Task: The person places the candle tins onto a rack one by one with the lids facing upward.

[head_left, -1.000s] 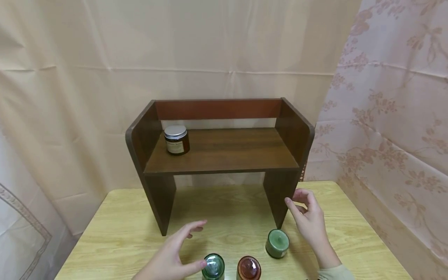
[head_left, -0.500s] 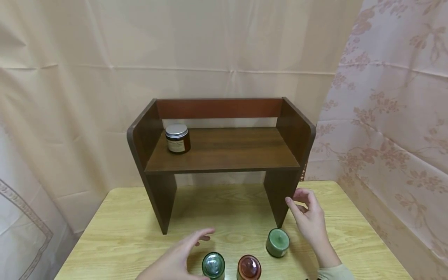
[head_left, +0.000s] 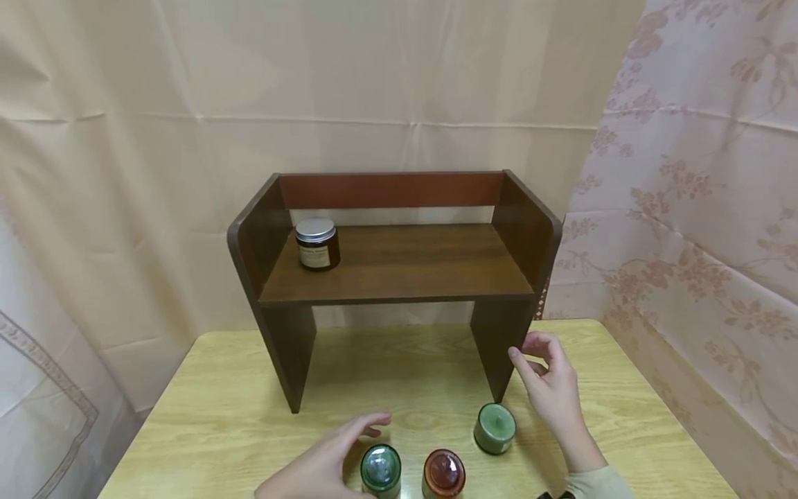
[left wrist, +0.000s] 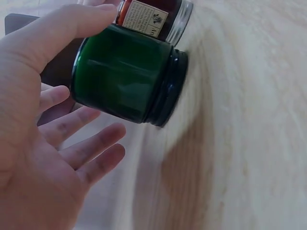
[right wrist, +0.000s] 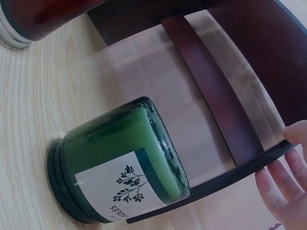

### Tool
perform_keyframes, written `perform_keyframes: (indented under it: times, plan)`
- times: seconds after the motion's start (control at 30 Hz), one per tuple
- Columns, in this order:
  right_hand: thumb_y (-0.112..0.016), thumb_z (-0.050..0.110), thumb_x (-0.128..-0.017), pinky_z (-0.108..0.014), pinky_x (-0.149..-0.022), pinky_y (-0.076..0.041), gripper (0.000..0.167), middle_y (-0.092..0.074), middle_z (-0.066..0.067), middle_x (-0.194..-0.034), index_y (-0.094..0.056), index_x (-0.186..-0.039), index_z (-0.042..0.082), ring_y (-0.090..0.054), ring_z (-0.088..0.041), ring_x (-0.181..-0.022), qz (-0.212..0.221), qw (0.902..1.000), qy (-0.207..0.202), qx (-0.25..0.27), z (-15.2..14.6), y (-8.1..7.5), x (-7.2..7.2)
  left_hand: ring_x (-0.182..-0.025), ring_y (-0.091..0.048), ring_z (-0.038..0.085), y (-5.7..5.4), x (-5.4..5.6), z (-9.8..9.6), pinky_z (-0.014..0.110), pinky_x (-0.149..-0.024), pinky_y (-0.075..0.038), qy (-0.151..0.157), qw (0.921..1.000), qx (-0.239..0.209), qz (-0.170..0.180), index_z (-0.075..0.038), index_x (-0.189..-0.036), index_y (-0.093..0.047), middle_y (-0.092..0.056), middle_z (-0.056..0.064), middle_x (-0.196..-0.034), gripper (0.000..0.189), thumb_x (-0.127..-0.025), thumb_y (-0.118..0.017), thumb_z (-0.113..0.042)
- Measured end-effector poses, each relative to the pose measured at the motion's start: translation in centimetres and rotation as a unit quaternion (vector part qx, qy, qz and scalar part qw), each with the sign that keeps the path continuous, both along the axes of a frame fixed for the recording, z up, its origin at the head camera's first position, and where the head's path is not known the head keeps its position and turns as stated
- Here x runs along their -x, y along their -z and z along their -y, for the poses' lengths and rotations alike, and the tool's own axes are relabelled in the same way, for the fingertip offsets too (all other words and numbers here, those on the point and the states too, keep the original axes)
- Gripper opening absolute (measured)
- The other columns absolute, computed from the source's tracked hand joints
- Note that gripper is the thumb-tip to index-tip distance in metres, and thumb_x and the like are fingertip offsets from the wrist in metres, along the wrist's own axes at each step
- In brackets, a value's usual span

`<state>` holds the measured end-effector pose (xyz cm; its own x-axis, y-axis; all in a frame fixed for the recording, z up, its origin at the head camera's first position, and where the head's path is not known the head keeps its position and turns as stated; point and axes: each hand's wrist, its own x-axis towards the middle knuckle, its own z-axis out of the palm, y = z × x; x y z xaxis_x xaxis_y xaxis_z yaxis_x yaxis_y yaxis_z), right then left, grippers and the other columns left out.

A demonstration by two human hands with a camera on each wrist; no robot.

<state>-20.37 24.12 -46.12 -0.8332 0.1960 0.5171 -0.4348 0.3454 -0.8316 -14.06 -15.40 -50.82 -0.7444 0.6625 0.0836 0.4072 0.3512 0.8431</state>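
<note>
My left hand (head_left: 324,461) curves loosely round the left side of a dark green glass candle jar (head_left: 382,468). In the left wrist view its thumb overlaps the top of that jar (left wrist: 120,74), while the other fingers spread apart from the glass. My right hand (head_left: 551,378) pinches the front edge of the right side panel (head_left: 501,339) of a dark brown wooden desktop shelf (head_left: 399,267), thumb on the inner face, fingers outside. Just left of that hand stands a green candle jar (right wrist: 120,163) with a white plant-print label, its lid down on the table.
Between the two green jars stands a reddish-amber jar (head_left: 444,473), lid down. Another amber jar (head_left: 318,249) with a silver lid is on the shelf's left end. The wooden table (head_left: 187,416) reaches back to beige curtains (head_left: 405,83); a floral curtain (head_left: 698,208) hangs at right.
My left hand has shifted right and lower, closer round the dark green jar. The right hand keeps its place at the side panel.
</note>
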Motion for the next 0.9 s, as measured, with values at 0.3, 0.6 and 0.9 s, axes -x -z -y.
perform_keyframes:
  times: [0.3, 0.6, 0.9]
  plan:
    - [-0.078, -0.005, -0.098, -0.011, -0.082, -0.056, 0.031, -0.068, -0.011, -0.111, -0.061, -0.125, -0.004, -0.067, 0.002, -0.101, 0.001, 0.9999, 0.009, -0.004, 0.0, 0.1, 0.1, -0.135, -0.060, 0.017, 0.4, 0.2, -0.3, 0.035, -0.114, -0.051, 0.021, 0.9993, -0.006, -0.029, -0.017, -0.163, -0.046, -0.060, 0.007, -0.154, 0.091, -0.090, -0.093, -0.040]
    - [-0.078, 0.000, -0.100, -0.010, -0.081, -0.055, 0.032, -0.069, -0.011, -0.114, -0.060, -0.127, -0.001, -0.066, 0.001, -0.103, 0.012, 0.9997, 0.011, -0.018, -0.3, 0.1, 0.1, -0.132, -0.059, 0.011, 0.7, 0.3, -0.5, 0.031, -0.110, -0.051, 0.035, 0.9990, -0.005, -0.026, -0.020, -0.159, -0.052, -0.064, 0.003, -0.148, 0.080, -0.091, -0.092, -0.037]
    - [-0.078, 0.002, -0.101, -0.011, -0.082, -0.056, 0.032, -0.069, -0.012, -0.115, -0.060, -0.127, -0.001, -0.066, 0.000, -0.103, 0.020, 0.9996, 0.008, -0.021, -0.4, 0.2, 0.0, -0.128, -0.061, 0.009, 1.2, 0.5, -0.6, 0.028, -0.105, -0.053, 0.047, 0.9987, -0.018, 0.010, -0.021, -0.154, -0.058, -0.066, 0.002, -0.146, 0.071, -0.093, -0.090, -0.039]
